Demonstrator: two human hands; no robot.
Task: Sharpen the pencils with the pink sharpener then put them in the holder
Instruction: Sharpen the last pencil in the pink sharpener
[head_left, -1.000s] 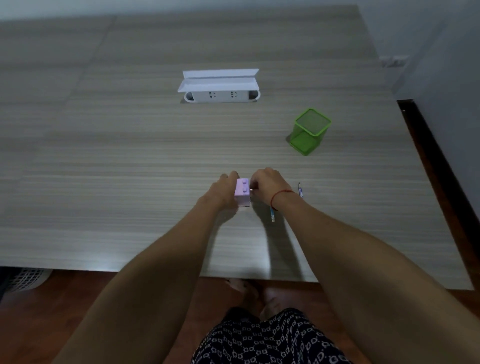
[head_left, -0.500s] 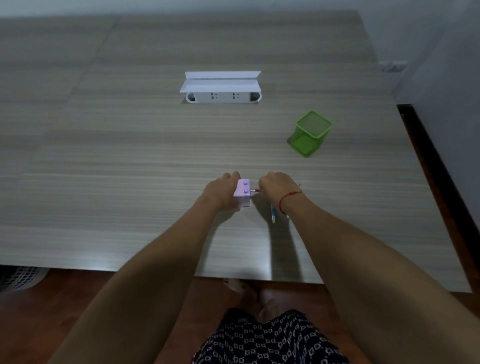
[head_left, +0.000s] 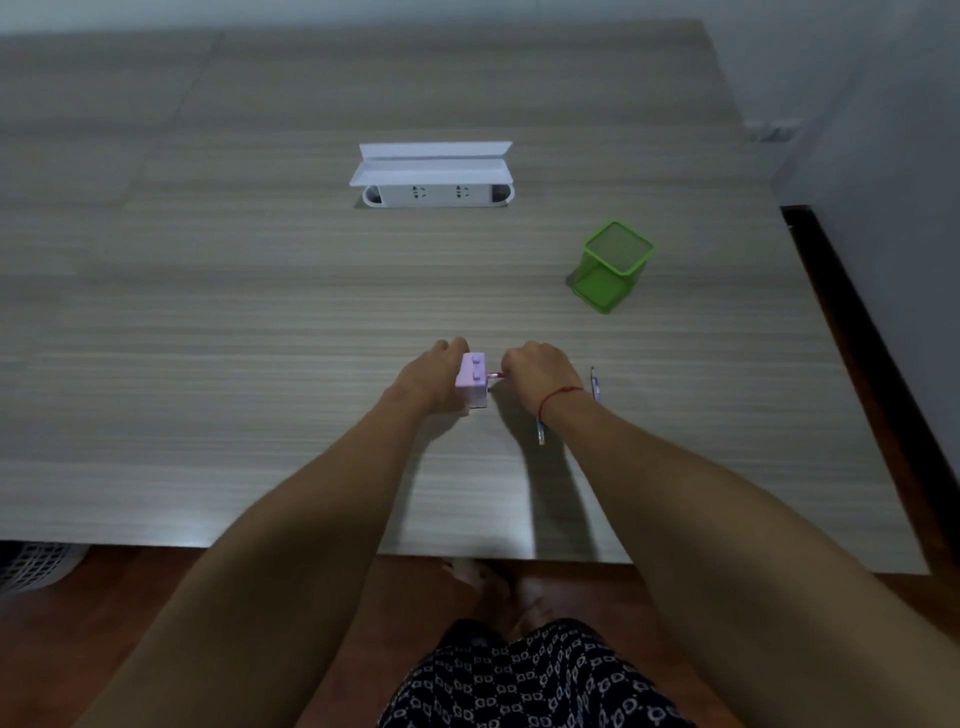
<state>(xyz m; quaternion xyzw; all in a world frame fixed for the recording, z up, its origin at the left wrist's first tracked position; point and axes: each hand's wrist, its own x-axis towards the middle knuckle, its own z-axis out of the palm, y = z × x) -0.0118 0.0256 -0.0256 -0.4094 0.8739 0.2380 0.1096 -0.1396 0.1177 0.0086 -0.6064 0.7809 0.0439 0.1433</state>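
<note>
A pink box-shaped sharpener (head_left: 472, 378) stands on the wooden table (head_left: 260, 338), and my left hand (head_left: 434, 376) grips it from its left side. My right hand (head_left: 537, 371) is closed on a pink pencil (head_left: 497, 375) whose tip is in the sharpener's right face; most of that pencil is hidden in my fist. A blue pencil (head_left: 542, 432) lies under my right wrist, and another pencil (head_left: 596, 384) lies just right of that wrist. The green mesh holder (head_left: 613, 267) stands upright beyond my right hand, with nothing visible inside.
A white socket box (head_left: 436, 179) with its lid flipped up sits in the table farther back. The table's right edge (head_left: 852, 364) runs beside a dark floor strip and a wall. A white basket (head_left: 31, 564) shows under the near left edge.
My right hand has shifted slightly on the pencil at the sharpener. The second pencil right of my wrist shows again. The left hand and sharpener stay in place.
</note>
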